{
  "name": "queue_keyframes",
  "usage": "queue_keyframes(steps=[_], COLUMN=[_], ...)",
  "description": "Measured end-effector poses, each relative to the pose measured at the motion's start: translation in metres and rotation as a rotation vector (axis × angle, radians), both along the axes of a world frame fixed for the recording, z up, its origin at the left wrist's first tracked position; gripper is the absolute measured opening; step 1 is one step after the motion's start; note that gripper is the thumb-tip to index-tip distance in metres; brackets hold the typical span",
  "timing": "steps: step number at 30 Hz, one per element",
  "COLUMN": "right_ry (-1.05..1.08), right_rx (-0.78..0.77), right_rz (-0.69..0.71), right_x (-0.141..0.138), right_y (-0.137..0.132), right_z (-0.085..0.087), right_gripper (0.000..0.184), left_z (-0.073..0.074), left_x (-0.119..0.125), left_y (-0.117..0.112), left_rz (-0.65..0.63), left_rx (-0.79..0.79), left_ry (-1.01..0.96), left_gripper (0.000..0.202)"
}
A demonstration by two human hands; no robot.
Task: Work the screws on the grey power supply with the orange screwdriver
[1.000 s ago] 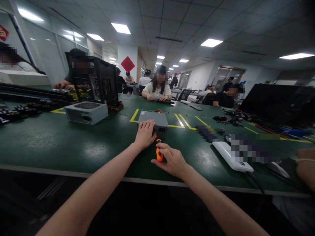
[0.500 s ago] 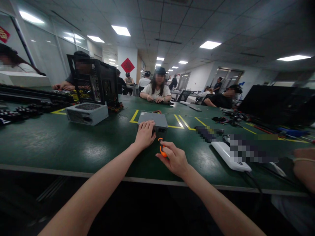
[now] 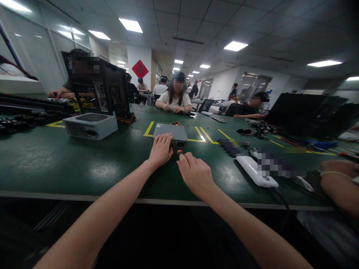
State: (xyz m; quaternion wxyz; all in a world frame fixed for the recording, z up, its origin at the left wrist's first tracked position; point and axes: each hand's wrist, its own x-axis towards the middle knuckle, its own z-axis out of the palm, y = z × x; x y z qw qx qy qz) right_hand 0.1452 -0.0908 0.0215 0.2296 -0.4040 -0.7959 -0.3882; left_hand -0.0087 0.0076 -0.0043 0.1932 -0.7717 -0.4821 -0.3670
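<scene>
A grey computer power supply (image 3: 175, 131) lies on the green table in front of me, its socket side towards me. My left hand (image 3: 161, 149) is draped over its near left corner, fingers on the top and thumb down at the front face, steadying it. Just to the right, my right hand (image 3: 195, 172) is closed around an orange-and-black screwdriver (image 3: 180, 152). Only the end of its handle shows beyond my fingers, close to the near face of the power supply; its tip cannot be made out.
Left of me sit a second power supply (image 3: 91, 126) and an open black computer case (image 3: 112, 89). On the right lie a white power bank (image 3: 256, 172) with a cable, dark devices and a black panel (image 3: 297, 112). Co-workers sit across the table; a neighbour's arm (image 3: 339, 179) rests at the right edge.
My right hand has turned over and wrapped its fingers round the screwdriver, covering most of the orange handle. My left hand stays on the power supply. The whole view has shifted slightly.
</scene>
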Motion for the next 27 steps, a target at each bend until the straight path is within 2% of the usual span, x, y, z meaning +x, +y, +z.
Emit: queue_keyframes(steps=[4,9,11,15,21,25,27], right_ry=[0.147,0.095,0.104,0.196,0.128,0.245,0.283], right_rx=[-0.074,-0.049,-0.039,-0.126,-0.162,-0.185,-0.214], right_rz=[-0.089,0.001,-0.035,-0.151,-0.105,-0.163,-0.143], right_x=[0.001,0.002,0.000,-0.006,-0.008,-0.006,-0.007], right_y=[-0.004,-0.005,-0.005,-0.010,-0.014,-0.011,-0.011], right_z=[0.001,-0.014,-0.017,-0.016,-0.020,-0.018,-0.018], right_gripper=[0.023,0.026,0.024,0.025,0.029,0.028,0.031], left_z=[0.000,0.000,0.000,0.000,0.000,0.000,0.000], left_x=[0.000,0.000,0.000,0.000,-0.001,-0.002,-0.002], left_y=[-0.001,-0.001,-0.001,-0.002,-0.002,-0.002,-0.002], left_rz=[-0.003,-0.006,-0.006,-0.002,-0.001,-0.004,-0.005], left_rx=[-0.002,-0.007,-0.013,-0.016,-0.022,-0.024,-0.023], left_ry=[-0.001,-0.004,-0.004,0.003,0.006,0.006,0.005], left_gripper=[0.039,0.040,0.040,0.040,0.040,0.041,0.040])
